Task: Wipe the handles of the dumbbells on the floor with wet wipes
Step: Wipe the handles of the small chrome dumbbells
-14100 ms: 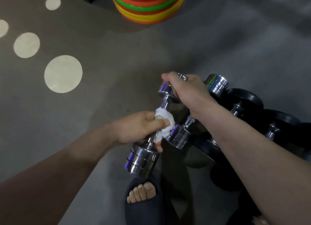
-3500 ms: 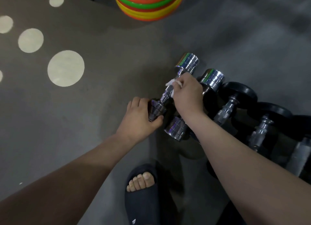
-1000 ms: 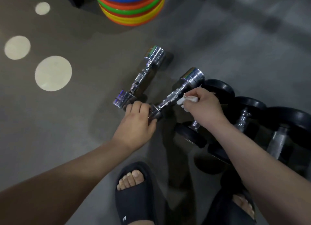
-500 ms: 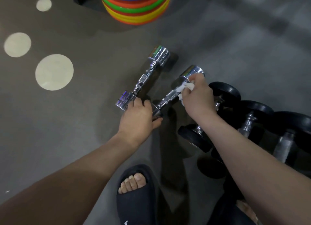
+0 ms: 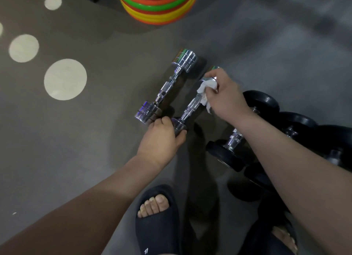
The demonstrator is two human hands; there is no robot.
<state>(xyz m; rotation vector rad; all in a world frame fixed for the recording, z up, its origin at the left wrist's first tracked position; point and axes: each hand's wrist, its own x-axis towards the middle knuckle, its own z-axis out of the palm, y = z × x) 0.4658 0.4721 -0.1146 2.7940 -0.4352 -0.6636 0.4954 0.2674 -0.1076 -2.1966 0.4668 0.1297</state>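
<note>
Bunching in the right grip (image 5: 226,96), wipe (image 5: 204,87) touches handle (image 5: 191,107).

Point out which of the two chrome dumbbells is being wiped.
The chrome dumbbell beside the black dumbbells: the right hand holds the wet wipe on its handle, the left hand grips its near end.

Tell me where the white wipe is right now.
Head view, just right of centre: the right hand presses the white wipe against the far end of a chrome dumbbell whose near end the left hand grips.
</note>
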